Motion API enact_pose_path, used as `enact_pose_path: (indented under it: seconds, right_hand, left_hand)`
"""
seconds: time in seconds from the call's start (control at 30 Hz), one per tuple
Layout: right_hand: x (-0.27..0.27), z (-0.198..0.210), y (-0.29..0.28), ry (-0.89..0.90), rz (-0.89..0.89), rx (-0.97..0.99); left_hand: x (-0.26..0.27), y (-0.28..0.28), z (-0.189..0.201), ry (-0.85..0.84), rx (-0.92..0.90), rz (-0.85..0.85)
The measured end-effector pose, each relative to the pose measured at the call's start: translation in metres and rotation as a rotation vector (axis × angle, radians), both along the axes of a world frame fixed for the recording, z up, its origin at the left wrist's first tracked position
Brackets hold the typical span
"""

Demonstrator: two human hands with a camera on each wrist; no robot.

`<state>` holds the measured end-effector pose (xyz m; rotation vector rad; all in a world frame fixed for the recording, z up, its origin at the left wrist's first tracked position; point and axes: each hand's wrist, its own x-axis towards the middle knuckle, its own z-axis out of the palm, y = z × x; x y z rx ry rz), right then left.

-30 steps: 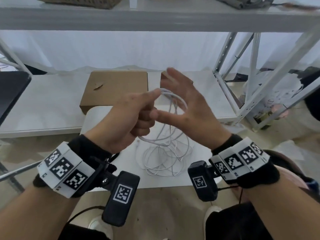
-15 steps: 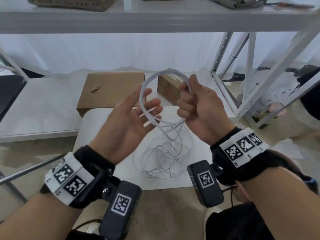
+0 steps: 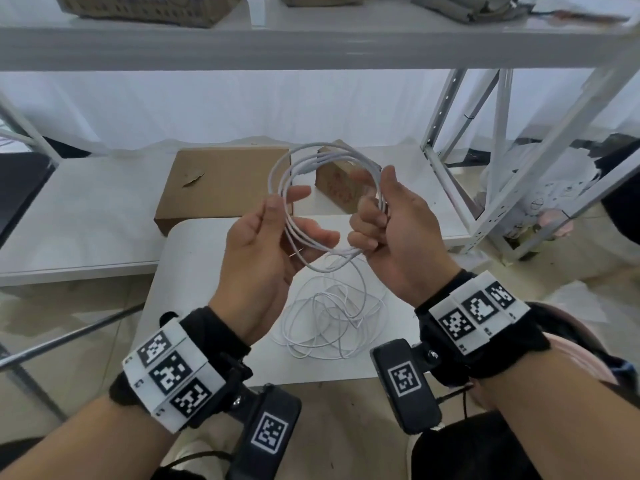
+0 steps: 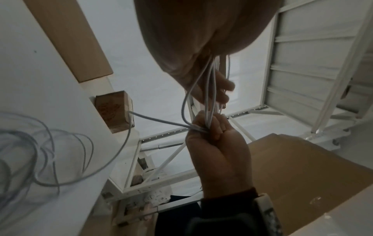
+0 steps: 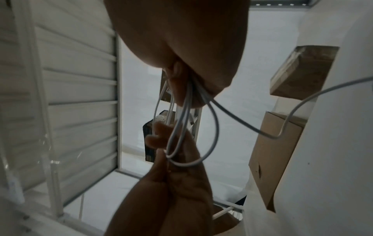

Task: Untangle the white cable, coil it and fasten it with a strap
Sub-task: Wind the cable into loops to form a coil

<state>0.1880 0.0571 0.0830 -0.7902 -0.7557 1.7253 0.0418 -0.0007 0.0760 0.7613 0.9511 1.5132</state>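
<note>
The right hand grips the upright coil of white cable, the left hand cradles its nine o'clock side with relaxed fingers, and the uncoiled slack lies on the desk at six o'clock.

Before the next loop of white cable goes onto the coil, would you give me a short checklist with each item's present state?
1. Right hand grips the gathered loops of the white cable: ok.
2. Left hand has fingers inside the coil, loosely supporting it: ok.
3. Loops lie together in one ring: ok.
4. Slack on the white table free of tangles: not ok, strands cross.
5. Strap within reach: cannot tell, none visible.
</note>
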Motion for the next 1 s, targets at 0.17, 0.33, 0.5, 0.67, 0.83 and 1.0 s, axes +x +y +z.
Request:
enact_pose_path:
  seconds: [0.17,0.33,0.5,0.67,0.83,1.0]
  right_hand:
    - [-0.005,-0.003,-0.007,-0.112,0.085,0.078]
    - [-0.007,-0.006,-0.01,-0.136,0.09,0.093]
    - [-0.001,-0.004,-0.006,-0.077,0.126,0.069]
    - [0.005,-0.002,-0.002,-0.037,0.163,0.04]
    - [0.001,-0.003,-0.007,-0.163,0.148,0.131]
    - [0.008,-0.003,-0.007,-0.28,0.097,0.191]
  left_hand:
    - [-0.003,0.006,0.001,-0.268,-0.122,0.098]
    - [-0.007,0.01,0.004,-0.164,-0.191,0.071]
    - [-0.009,0.008,0.002,-0.104,-0.214,0.032]
    - [-0.012,0.009,0.004,-0.105,-0.156,0.032]
    - [-0.006,0.007,0.005,0.037,-0.088,0.051]
    - [-0.003,0.005,-0.002,0.337,-0.02,0.103]
